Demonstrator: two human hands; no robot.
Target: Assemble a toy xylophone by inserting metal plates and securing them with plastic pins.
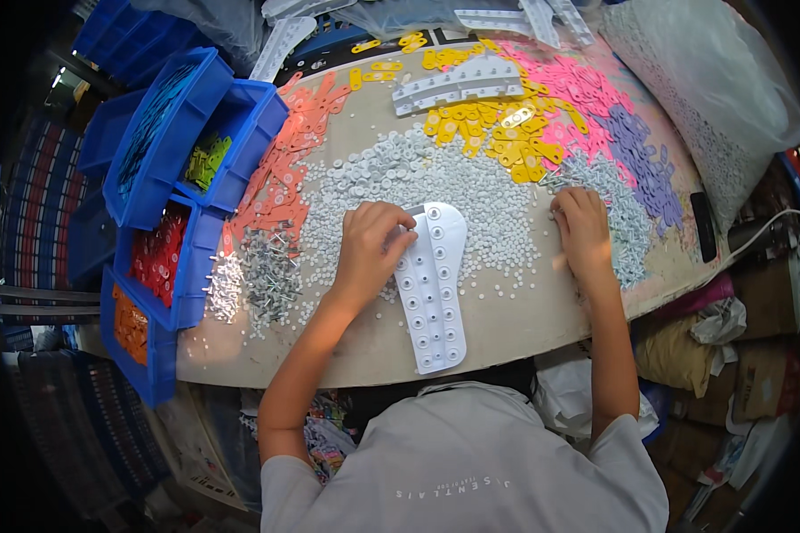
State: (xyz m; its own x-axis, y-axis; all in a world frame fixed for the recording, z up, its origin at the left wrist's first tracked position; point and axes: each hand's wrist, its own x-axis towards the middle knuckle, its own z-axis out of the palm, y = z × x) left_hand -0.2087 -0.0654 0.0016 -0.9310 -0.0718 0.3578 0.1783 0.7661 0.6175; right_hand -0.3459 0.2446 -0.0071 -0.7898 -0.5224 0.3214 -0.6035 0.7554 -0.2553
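Note:
A white elongated plastic tray [431, 293], wide at its far end, lies in front of me with rows of small round studs on it. My left hand [369, 253] is at the tray's upper left edge, thumb and forefinger drawn together; anything between them is too small to make out. To the right, my right hand [585, 235] curls its fingers down beside a heap of small silvery metal pins [627, 231]. Its fingertips are partly hidden. Small white round plastic pieces [498, 209] spread over the table between and beyond my hands.
Blue bins [191, 275] with coloured parts line the left. Orange [284, 164], yellow [511, 147], pink [587, 84] and purple flat pieces [644, 160] lie in heaps. Another white tray [458, 89] rests at the back. A large clear bag [702, 80] leans at right, near a black bar [702, 226].

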